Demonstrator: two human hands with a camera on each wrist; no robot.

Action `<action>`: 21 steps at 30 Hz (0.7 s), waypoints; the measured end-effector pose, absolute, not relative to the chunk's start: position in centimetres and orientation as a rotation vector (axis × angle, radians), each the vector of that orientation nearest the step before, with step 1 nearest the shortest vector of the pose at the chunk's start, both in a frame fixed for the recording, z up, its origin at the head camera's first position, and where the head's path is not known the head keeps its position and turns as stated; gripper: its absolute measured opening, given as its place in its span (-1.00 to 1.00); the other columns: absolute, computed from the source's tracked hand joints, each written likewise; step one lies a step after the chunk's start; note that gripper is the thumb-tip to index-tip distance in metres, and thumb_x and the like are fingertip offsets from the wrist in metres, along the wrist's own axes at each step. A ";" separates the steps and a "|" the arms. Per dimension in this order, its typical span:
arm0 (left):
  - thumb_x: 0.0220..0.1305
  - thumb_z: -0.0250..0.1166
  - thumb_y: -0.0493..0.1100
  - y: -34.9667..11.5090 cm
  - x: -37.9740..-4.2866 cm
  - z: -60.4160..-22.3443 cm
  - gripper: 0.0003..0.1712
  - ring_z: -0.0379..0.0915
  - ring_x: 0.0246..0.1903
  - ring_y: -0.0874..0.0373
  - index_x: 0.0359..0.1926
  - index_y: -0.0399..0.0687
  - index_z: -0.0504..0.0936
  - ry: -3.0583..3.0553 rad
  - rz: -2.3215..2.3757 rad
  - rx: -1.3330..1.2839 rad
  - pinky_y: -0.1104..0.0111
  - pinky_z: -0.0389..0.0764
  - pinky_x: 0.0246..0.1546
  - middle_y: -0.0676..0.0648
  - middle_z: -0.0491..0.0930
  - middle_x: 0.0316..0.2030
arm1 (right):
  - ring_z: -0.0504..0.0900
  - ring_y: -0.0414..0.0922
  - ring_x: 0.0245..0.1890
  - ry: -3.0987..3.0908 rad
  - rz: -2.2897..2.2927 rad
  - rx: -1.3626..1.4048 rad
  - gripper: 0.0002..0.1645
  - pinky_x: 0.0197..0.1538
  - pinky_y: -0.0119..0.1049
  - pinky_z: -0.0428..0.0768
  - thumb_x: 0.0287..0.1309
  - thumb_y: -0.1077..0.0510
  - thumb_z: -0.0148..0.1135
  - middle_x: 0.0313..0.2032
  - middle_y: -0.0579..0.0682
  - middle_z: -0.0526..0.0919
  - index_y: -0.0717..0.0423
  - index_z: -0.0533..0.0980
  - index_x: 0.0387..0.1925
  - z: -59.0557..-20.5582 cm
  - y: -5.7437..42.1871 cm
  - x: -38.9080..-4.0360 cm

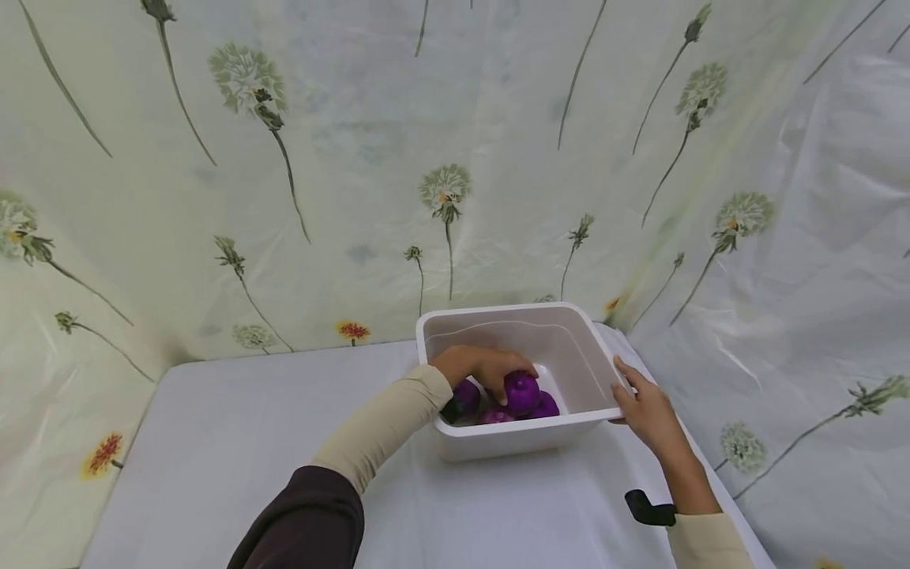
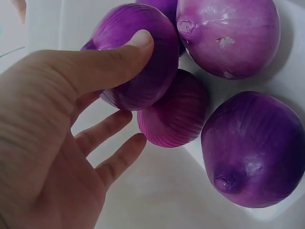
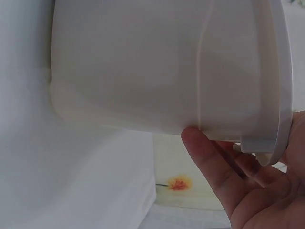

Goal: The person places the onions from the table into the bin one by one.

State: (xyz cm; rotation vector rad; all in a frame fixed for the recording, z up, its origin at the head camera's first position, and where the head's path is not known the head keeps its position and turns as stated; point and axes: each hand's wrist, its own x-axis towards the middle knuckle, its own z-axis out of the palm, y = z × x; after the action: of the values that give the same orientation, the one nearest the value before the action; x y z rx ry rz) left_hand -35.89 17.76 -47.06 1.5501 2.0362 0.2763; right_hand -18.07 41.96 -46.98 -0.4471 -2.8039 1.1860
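Observation:
A white plastic tub point(image 1: 505, 444) holds several purple onions. Reaching inside, my left hand point(image 1: 490, 370) pinches one onion point(image 2: 159, 57) between thumb and fingers; two other fingers are spread below it in the left wrist view. Beneath that onion is a smaller onion point(image 2: 176, 114). A paler onion point(image 2: 233, 40) and a dark purple onion point(image 2: 255, 148) lie on the tub floor, and another onion point(image 2: 164, 5) is partly hidden behind the held one. At the tub's right side, my right hand point(image 1: 648, 411) grips the rim, its fingers against the outer wall point(image 3: 143, 71) in the right wrist view.
The tub stands on a table with a white cover point(image 1: 284, 442), near the back edge. A curtain printed with dandelions point(image 1: 355, 197) hangs behind and along the sides. A black strap piece point(image 1: 648, 508) is at my right wrist.

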 end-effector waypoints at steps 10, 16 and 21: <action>0.18 0.46 -0.19 18.0 -36.0 -47.4 -0.11 0.22 0.37 0.08 0.49 0.10 0.26 2.061 0.224 1.564 0.29 0.31 0.36 -0.07 0.30 0.41 | 0.57 0.45 0.07 -2.818 1.191 -0.463 -0.31 -0.23 -0.07 0.75 0.52 0.16 -0.08 0.37 0.51 0.22 0.10 0.01 0.56 -46.8 41.9 -17.8; 0.19 0.45 -0.17 17.9 -35.8 -47.3 -0.11 0.20 0.37 0.10 0.49 0.20 0.26 2.067 0.206 1.545 0.29 0.31 0.35 -0.05 0.29 0.41 | 0.57 0.45 0.07 -2.818 1.185 -0.459 -0.30 -0.25 -0.12 0.75 0.50 0.18 -0.07 0.37 0.52 0.22 0.11 0.01 0.56 -46.8 41.9 -17.8; 0.19 0.45 -0.17 17.7 -35.7 -47.2 -0.11 0.21 0.36 0.09 0.49 0.18 0.27 2.074 0.174 1.562 0.29 0.29 0.36 -0.07 0.30 0.40 | 0.57 0.44 0.06 -2.812 1.192 -0.462 -0.31 -0.27 -0.14 0.75 0.50 0.18 -0.07 0.37 0.51 0.22 0.11 0.02 0.56 -46.9 42.0 -17.9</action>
State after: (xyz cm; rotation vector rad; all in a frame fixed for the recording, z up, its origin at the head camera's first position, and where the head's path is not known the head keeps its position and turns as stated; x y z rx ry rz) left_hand -35.69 17.71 -47.15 1.5620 2.0737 0.1738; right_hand -17.94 41.96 -46.88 -0.4625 -2.8115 1.1921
